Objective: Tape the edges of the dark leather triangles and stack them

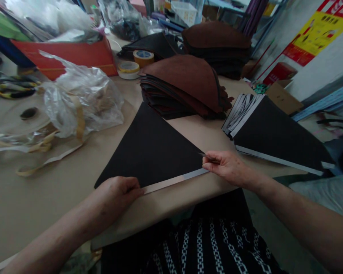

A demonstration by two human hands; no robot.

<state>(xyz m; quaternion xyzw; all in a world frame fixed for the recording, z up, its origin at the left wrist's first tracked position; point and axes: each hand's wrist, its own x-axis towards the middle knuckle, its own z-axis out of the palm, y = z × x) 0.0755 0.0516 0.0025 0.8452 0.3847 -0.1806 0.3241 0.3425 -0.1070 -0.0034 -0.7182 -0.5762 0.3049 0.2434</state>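
Observation:
A black fan-shaped sheet (151,146) lies flat on the table in front of me, with a white tape strip (171,182) along its near edge. At the strip's left part, my left hand (117,198) is closed, its thumb and fingers pinching the edge. My right hand (225,167) is closed around a small dark tool (213,158) with a thin pointed tip, at the sheet's right corner. The tool's exact kind is hidden by the fingers. Those fingers also touch the right end of the strip.
Brown and black cut pieces (180,82) are stacked behind the sheet. On the right sits a pile of black pieces with white edges (277,129). A tape roll (28,114), plastic bag (88,99) and red box (74,57) are at left. The table edge (171,213) is near my lap.

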